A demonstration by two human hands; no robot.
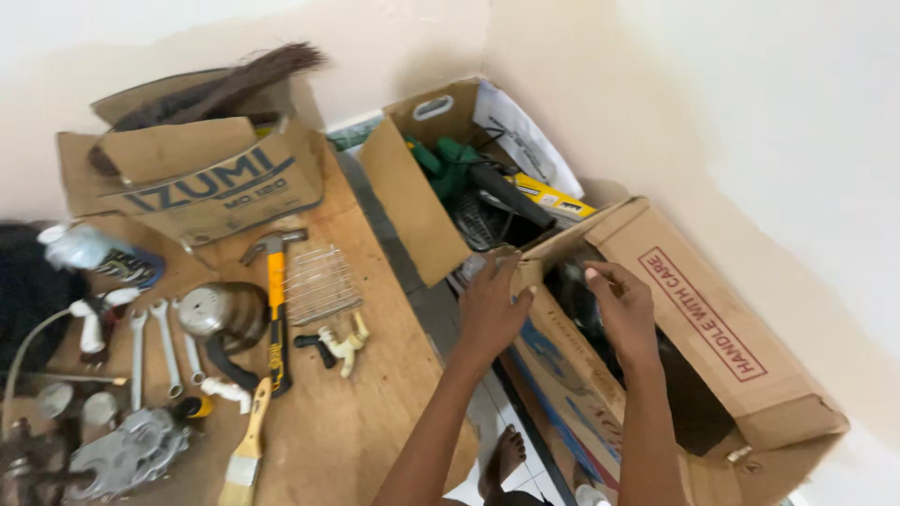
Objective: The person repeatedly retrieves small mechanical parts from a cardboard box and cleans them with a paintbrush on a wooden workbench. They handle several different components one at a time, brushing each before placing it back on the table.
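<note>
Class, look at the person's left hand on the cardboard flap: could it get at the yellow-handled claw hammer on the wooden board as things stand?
Probably yes. The left hand grips only a cardboard box flap, and the yellow-handled claw hammer lies uncovered on the wooden board.

Three brown cardboard boxes: left point(202, 173), middle point(412, 187), right one red-labelled point(712, 309).

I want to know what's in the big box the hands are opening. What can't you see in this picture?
Head view:
- Inside of the big cardboard box: dark, hidden by its flaps and the left hand and right hand.
- Green tool in the open box: half buried by other items.
- Grey metal part: cut off near the bottom edge.
- Dark object: cut off by the left edge.
</note>
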